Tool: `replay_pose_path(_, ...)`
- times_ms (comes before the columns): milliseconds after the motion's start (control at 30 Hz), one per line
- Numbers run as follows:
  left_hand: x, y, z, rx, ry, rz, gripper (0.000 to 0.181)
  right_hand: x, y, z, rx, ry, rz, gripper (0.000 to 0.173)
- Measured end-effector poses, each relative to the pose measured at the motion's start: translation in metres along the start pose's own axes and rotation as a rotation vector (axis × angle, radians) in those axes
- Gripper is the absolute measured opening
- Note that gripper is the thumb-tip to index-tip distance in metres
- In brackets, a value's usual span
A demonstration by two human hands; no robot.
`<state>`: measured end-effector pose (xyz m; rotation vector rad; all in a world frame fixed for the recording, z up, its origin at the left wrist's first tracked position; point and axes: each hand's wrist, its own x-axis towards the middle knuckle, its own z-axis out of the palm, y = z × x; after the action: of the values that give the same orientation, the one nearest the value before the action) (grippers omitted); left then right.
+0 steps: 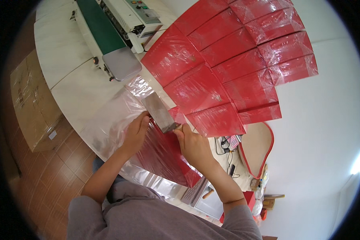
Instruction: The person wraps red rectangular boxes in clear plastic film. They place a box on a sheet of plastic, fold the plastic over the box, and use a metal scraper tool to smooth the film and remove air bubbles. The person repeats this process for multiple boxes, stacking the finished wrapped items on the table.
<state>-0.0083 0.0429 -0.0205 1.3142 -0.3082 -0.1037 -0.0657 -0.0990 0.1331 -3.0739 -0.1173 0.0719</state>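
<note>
A red box in loose clear plastic film lies at the table edge before me. My right hand grips the handle of a flat rectangular metal tool, much of that handle hidden by the fingers. The tool's broad face extends over the box's far end. My left hand holds the film at the box's left far corner, thumb and fingers near the tool's edge. Its fingertips are partly hidden.
Film-wrapped red boxes stand stacked beyond. A band sealer with a green conveyor belt occupies the far left of the pale table. Cables and a grey metal device are at right. A cardboard carton sits on the floor.
</note>
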Motion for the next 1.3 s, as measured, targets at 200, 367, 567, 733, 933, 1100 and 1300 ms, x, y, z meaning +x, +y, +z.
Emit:
replay_pose_path(200, 0.014, 0.015, 0.001, -0.123, -0.028, 0.067, 0.043, -0.07, 0.02, -0.001, 0.091, 0.01, 0.133, 0.022)
replay_pose_path(367, 0.018, 0.015, 0.011, -0.109, -0.003, 0.022, 0.045, -0.074, 0.019, 0.004, 0.054, 0.01, 0.13, 0.025)
replay_pose_path(567, 0.024, 0.026, 0.013, 0.002, -0.043, -0.061, 0.037, -0.068, 0.031, 0.005, 0.069, 0.047, 0.067, 0.029)
replay_pose_path(733, 0.027, 0.025, 0.007, 0.122, -0.095, 0.043, 0.032, -0.136, 0.036, 0.005, 0.092, -0.013, 0.155, 0.03)
replay_pose_path(933, 0.025, 0.034, 0.012, 0.286, -0.126, 0.076, 0.038, -0.217, 0.041, -0.002, 0.125, -0.018, 0.226, 0.029)
replay_pose_path(1100, 0.024, 0.036, 0.017, 0.311, -0.13, 0.051, 0.045, -0.2, 0.043, 0.001, 0.121, 0.034, 0.213, 0.033)
replay_pose_path(1300, 0.025, 0.037, 0.017, 0.364, -0.122, 0.092, 0.042, -0.219, 0.044, 0.004, 0.159, 0.037, 0.265, 0.033)
